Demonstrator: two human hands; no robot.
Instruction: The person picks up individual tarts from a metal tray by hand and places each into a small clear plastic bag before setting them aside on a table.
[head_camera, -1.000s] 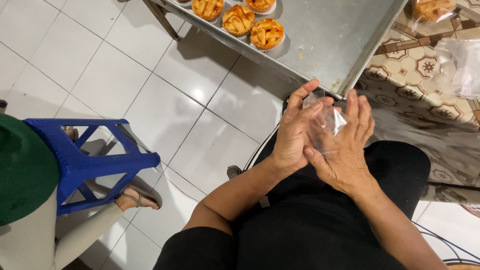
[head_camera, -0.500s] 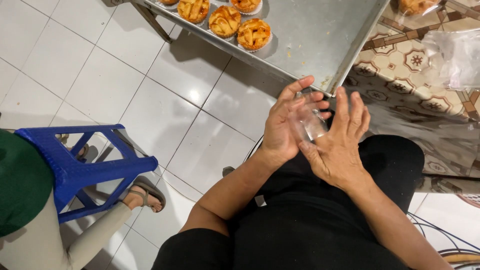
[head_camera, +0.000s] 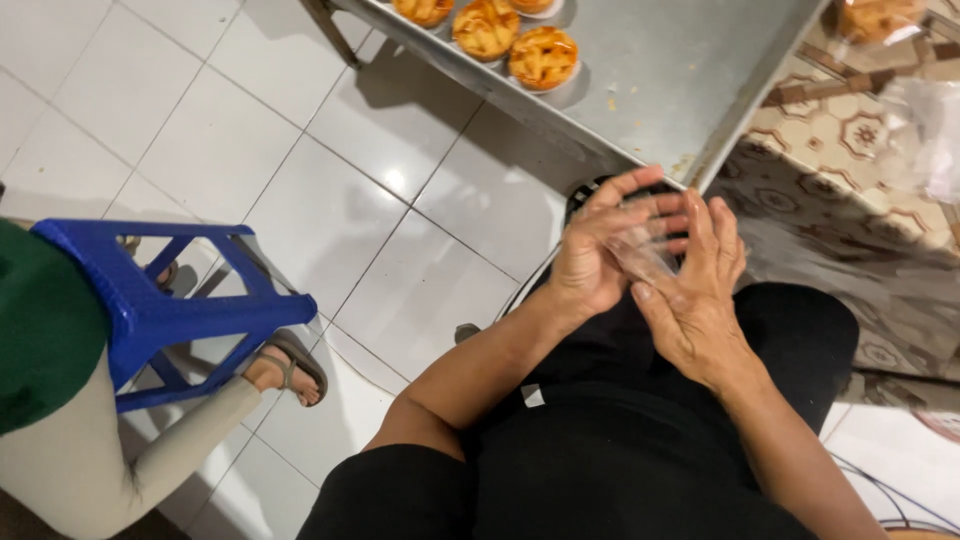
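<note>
Two hands meet above the person's lap, and between them is one small clear plastic bag (head_camera: 640, 250), thin and crumpled, hard to make out against the skin. The left hand (head_camera: 600, 250) has its fingers (head_camera: 640, 205) spread and nearly straight, laid over the bag from the left; the right hand (head_camera: 695, 290) faces it with fingers (head_camera: 715, 235) also extended and only slightly fanned, so the bag is pressed flat between the two palms rather than pinched at the fingertips. Whether the bag's mouth is open cannot be told. Just beyond the fingertips lies one metal tray (head_camera: 680, 70), and on its far end three round golden pastries (head_camera: 545, 57) show, with a sliver of a fourth at the upper edge. To the right of the right fingers a patterned tablecloth (head_camera: 840, 140) carries one bagged pastry (head_camera: 875, 18) and a loose heap of clear bags (head_camera: 925, 135). Well to the left of the left hand stands one blue plastic stool (head_camera: 160, 300), with another person's sandalled foot (head_camera: 285, 370) beside it on the white floor tiles (head_camera: 250, 100).
</note>
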